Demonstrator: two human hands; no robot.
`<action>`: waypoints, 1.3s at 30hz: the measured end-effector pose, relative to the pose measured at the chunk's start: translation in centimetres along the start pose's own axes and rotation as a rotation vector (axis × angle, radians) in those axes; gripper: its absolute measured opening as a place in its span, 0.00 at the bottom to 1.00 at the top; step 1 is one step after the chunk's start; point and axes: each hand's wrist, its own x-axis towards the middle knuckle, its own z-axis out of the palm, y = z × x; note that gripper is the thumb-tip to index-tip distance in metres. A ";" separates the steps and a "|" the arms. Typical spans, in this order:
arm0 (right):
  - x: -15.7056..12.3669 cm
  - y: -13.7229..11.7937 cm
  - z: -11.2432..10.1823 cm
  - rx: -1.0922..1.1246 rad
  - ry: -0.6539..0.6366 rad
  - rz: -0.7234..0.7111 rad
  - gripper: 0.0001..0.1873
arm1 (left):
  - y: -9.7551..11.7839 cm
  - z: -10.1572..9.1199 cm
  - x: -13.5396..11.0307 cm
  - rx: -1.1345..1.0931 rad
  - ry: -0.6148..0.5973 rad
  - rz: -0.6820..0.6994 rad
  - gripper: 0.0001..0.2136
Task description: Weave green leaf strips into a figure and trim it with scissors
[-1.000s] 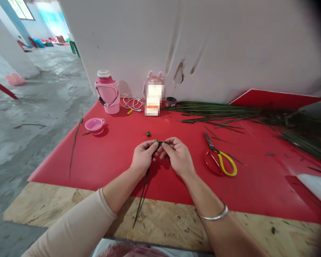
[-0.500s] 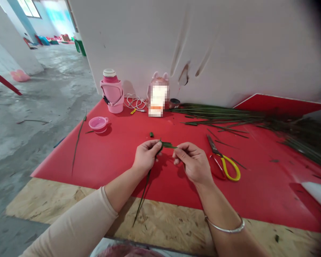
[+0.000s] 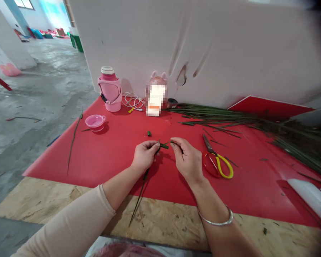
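Note:
Over the red sheet (image 3: pixel 117 153), my left hand (image 3: pixel 144 154) pinches a bundle of narrow green leaf strips (image 3: pixel 164 146) between thumb and fingers. Long tails of the strips hang below that hand, across the board's bare edge. To its right, my right hand (image 3: pixel 187 157) is closed in a pinch on the end of one thin strip that runs from the bundle. A small green leaf roll (image 3: pixel 149 134) lies just beyond my left hand. Scissors (image 3: pixel 216 159) with yellow and red handles rest right of my right hand, blades pointing away.
At the back stand a pink bottle (image 3: pixel 110 89), a coiled white cable (image 3: pixel 132 101) and a propped device with a blurred screen (image 3: pixel 156 98). A pink cup (image 3: pixel 95 122) sits at the left. Long green leaves (image 3: pixel 208 111) lie along the white wall (image 3: pixel 133 43) to the right.
My right hand has risen slightly with its strip, which now angles up from the bundle. My left hand keeps its pinch. The view has shifted a little to the right.

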 end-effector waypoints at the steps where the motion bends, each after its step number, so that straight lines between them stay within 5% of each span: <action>1: 0.1 0.1 0.0 -0.044 0.008 -0.026 0.10 | 0.0 0.0 0.0 -0.004 -0.001 -0.005 0.11; 5: 0.3 0.1 1.1 -0.156 0.069 -0.003 0.11 | 0.0 0.1 -0.3 -0.025 -0.009 0.009 0.11; 15: -0.7 -1.6 2.6 -0.487 -0.085 -0.130 0.15 | 0.4 0.2 -0.4 -0.118 0.055 0.024 0.10; 20: -1.0 -1.4 2.9 -0.286 -0.143 -0.198 0.16 | 0.7 0.4 -0.5 -0.197 0.079 -0.002 0.08; 25: -0.9 -1.2 3.3 -0.112 -0.083 -0.080 0.11 | 0.7 0.4 -0.7 -0.217 0.090 -0.007 0.09; 31: -0.5 -0.8 2.8 0.063 -0.165 -0.076 0.10 | 0.8 0.3 -0.7 -0.224 0.103 -0.003 0.11; 39: -0.6 -1.1 3.4 0.133 -0.041 0.006 0.08 | 0.5 0.5 -0.8 -0.271 0.059 0.019 0.12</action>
